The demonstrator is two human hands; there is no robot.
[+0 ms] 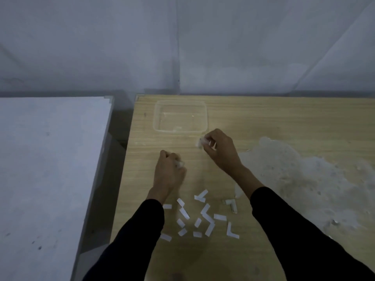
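Since the clear container is stood mouth-up at the far side of the desk, just beyond the right hand, a white paper scrap is pinched in that hand's grip close to the container's near right corner, seemingly so that it can be dropped inside. A second scrap is clasped in the curled grip of the left hand, which is held nearer the person, between the container and the loose paper strips. The strips are spread flat on the desk within easy reach of both hands, with their long axes turned every way; a few are overlapped into L shapes. Which way the two held scraps point cannot be told, since both are bunched and blurred between the fingers. The container is set with its longer sides across the view, and nothing is seen in it. A small rolled piece is seen right of the strips. A pale worn patch is spread over the desk's right side, and a white surface is placed alongside on the left.
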